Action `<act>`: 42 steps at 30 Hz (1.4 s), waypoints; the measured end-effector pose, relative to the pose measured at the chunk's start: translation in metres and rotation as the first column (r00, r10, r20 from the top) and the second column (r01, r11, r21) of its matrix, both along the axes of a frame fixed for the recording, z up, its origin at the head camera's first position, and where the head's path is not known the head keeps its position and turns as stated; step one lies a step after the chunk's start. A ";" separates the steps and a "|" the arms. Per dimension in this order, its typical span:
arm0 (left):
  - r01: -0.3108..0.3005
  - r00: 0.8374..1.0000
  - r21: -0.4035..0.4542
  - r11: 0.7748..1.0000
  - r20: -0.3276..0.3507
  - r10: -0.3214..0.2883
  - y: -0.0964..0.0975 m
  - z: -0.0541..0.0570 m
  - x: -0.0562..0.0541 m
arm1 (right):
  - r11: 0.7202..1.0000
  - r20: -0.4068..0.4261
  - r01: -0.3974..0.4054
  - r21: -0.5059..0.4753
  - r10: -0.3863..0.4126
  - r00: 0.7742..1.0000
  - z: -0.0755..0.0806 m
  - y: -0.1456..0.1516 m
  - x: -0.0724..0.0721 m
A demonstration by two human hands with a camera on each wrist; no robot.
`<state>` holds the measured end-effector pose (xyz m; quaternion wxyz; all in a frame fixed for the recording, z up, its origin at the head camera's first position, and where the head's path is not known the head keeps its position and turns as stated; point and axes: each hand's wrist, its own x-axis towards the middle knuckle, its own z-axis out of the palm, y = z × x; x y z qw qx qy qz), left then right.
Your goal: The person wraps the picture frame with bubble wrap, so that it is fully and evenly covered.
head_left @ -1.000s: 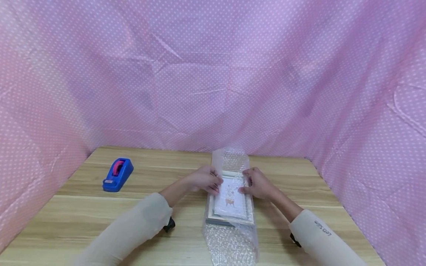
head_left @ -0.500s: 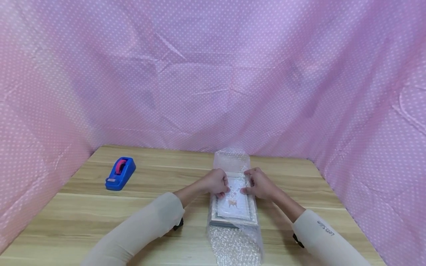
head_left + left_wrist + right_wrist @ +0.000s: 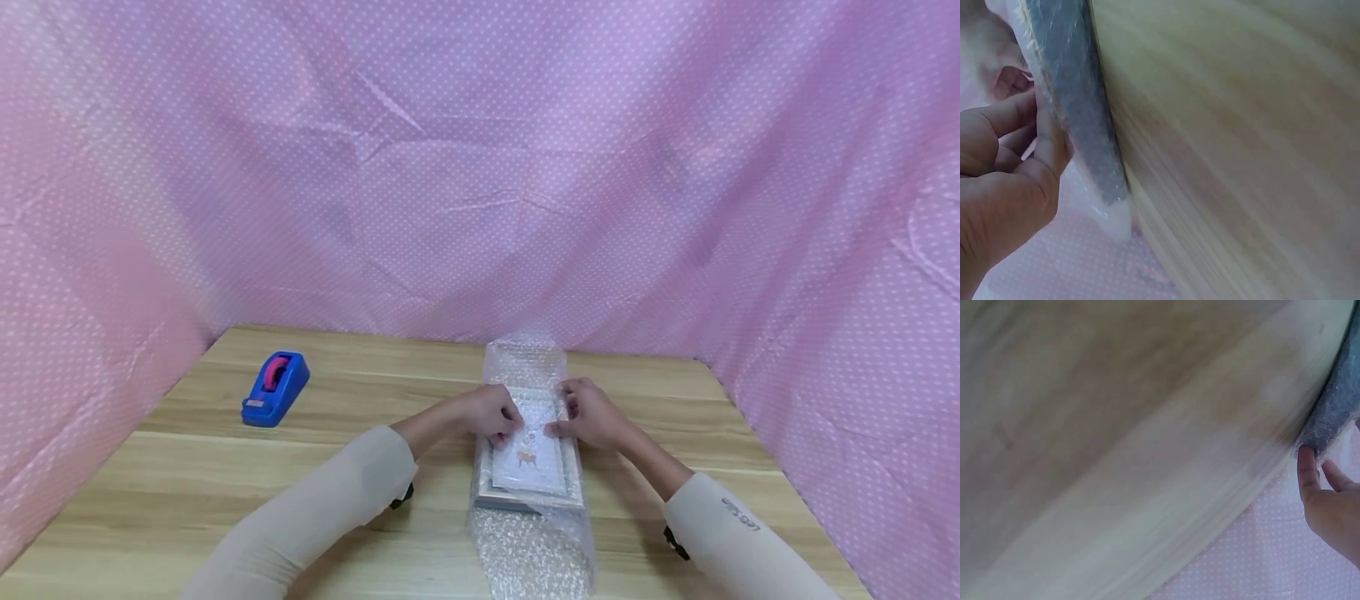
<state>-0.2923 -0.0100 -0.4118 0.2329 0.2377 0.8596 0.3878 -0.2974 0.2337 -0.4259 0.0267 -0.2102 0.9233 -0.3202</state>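
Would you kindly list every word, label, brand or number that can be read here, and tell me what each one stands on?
"Let's Slim" (probable reading; blurred): dark lettering on the right sleeve.
Pale patch on the blue tape dispenser: too small to tell whether it bears text.
Printed picture under the bubble wrap: no readable words.

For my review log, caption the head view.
Left hand and right hand on bubble wrap over a picture frame, tape dispenser aside.
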 end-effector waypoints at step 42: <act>0.267 0.818 -0.502 0.822 -0.333 -0.469 -0.004 0.010 -0.012 | 0.979 -0.172 0.154 0.132 -0.130 0.976 0.000 -0.020 -0.019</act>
